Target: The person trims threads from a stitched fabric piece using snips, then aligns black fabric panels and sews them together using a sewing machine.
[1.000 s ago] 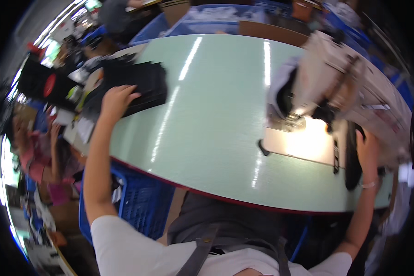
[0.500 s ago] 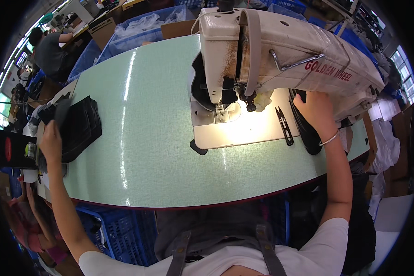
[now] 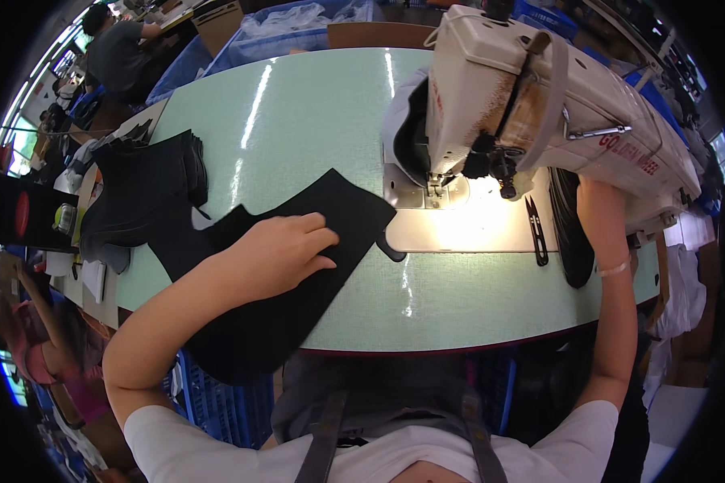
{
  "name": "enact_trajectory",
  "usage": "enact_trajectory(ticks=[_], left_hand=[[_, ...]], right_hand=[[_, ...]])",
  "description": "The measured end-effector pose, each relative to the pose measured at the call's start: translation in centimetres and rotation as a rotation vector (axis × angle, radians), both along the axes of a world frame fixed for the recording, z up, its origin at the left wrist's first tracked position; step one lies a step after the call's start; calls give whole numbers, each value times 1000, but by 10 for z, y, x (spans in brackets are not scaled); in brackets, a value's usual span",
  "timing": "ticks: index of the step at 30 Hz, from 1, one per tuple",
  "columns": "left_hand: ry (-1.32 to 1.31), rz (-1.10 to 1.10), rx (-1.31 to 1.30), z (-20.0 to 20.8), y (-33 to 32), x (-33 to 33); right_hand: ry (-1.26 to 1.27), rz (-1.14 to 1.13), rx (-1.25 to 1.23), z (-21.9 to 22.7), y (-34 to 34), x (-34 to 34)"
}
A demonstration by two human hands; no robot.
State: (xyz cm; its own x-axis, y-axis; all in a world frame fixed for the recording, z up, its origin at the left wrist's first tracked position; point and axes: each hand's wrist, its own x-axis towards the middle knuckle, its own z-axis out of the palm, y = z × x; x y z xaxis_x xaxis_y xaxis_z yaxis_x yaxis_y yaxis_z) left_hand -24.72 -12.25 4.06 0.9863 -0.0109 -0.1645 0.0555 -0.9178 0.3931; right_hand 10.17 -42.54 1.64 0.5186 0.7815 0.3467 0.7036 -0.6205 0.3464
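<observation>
My left hand (image 3: 286, 249) is closed, fingers curled, on a large black fabric piece (image 3: 298, 310). The piece lies slantwise over the table's left half and hangs past the front edge; its far right corner comes close to the machine bed. My right hand (image 3: 602, 213) is by a narrow stack of black fabric pieces (image 3: 570, 241), right of the lit bed. The machine arm and the angle hide its fingers. A white sewing machine (image 3: 479, 88) stands over the bed, its presser foot (image 3: 435, 189) bare of the fabric. Black thread snips (image 3: 537, 233) lie beside the narrow stack.
A stack of black cut pieces (image 3: 157, 177) rests on the left of the pale green table (image 3: 314, 97). Blue crates (image 3: 225, 406) stand below the front edge, and blue bins (image 3: 298, 28) behind. Other people (image 3: 125, 56) sit to the left.
My left hand has come from the left stack toward the table's middle, bringing the large black fabric piece. The right hand stays by the narrow stack. The view has shifted left.
</observation>
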Motion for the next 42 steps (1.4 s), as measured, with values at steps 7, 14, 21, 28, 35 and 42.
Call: enact_trajectory(ticks=[7,14,21,28,35,42], left_hand=[[-161,-231,258,-53,4,17],[-275,-33,192,-70,-38,23],[-157,63,209,-52,-48,45],[-367,174,215,-71,-70,34],[-310,216,354,-64,-92,34],[-385,164,262,-67,-82,44]], right_hand=[[242,615,120,45,-25,-61],[152,452,-7,46,-25,-65],[424,733,-116,8,50,-123],[334,805,-105,-11,73,-110],[270,804,43,-28,74,-103],[250,801,55,-33,73,-101]])
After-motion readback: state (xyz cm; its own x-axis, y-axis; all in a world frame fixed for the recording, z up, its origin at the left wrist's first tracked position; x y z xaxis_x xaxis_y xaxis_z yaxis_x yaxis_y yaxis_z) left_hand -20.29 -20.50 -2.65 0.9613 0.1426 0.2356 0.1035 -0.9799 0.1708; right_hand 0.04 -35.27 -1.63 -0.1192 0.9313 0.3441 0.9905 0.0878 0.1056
